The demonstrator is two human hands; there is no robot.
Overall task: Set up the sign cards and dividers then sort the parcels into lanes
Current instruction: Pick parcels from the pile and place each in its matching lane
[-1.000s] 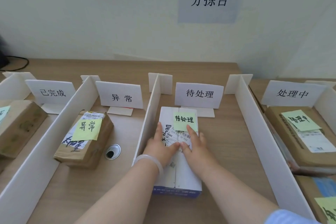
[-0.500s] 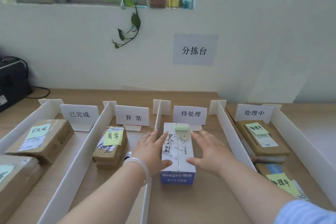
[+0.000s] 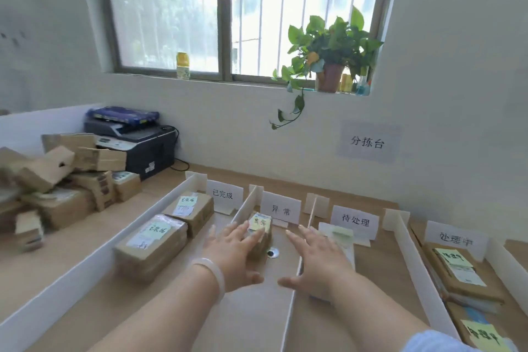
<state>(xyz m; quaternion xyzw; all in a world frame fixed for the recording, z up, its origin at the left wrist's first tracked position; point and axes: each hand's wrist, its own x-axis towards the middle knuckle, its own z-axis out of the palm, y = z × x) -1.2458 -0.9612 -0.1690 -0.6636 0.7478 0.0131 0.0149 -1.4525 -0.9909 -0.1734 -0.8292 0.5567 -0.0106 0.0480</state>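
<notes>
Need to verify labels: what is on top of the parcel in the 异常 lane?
A yellow-green sticky note lies on the parcel, writing blurred. The left hand hides the parcel's near-left top.

Right hand point(image 3: 317, 263) covers most of white box point(image 3: 324, 229); only far end with green note shows. Left hand point(image 3: 234, 257) hides near part of small parcel point(image 3: 264, 243). Parcel pile point(image 3: 51, 186) at left blurred, cut by frame edge. Bottom-right parcel point(image 3: 483, 337) cut off. Far-right sign card point(image 3: 455, 238) writing smeared. Shipping-label print too small to read.
</notes>
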